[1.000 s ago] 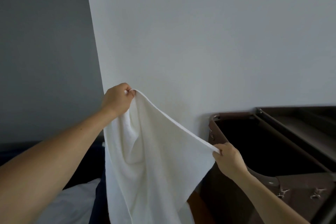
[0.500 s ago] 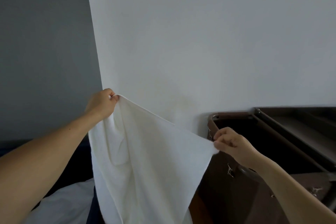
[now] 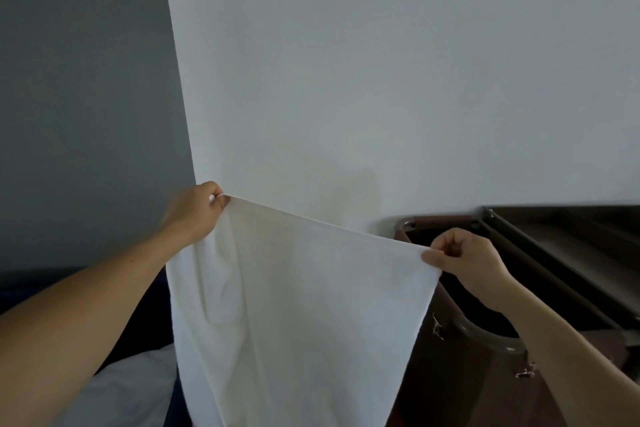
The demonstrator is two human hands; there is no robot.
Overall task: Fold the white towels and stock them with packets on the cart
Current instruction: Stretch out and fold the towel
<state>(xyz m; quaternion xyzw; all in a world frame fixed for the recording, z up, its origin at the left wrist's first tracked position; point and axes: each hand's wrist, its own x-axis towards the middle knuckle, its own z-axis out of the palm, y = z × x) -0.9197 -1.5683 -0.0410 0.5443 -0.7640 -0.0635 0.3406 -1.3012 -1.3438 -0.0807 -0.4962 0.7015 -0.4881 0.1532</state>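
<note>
Closest in, down at 7 o'clock, there's a pale white bit of bedding point(image 3: 131, 392) lying on something dark blue. Right past that hangs the plain white cloth towel point(image 3: 298, 305). It fills the 6 o'clock middle of the view, held up in the air and spread mostly flat. There are soft folds down its left side, and the bottom runs out of the shot.

The left hand point(image 3: 194, 215) is at roughly 9 o'clock, fingers curled, pinching the towel's upper left corner between thumb and fingers. The right hand point(image 3: 467, 263) sits lower, around 3 o'clock, fingers curled too, pinching the other top corner. So the top edge slopes down from left to right and looks pretty taut.

Just behind the right hand, at 4 o'clock, is the dark brown cart point(image 3: 440, 220) with metal rails and a curved grey handle. Can't tell what's inside, it's too dark.

Behind everything there's a plain white wall point(image 3: 381, 80) from 12 to 3 o'clock, and a shadowed grey wall point(image 3: 86, 97) at 10 o'clock.
</note>
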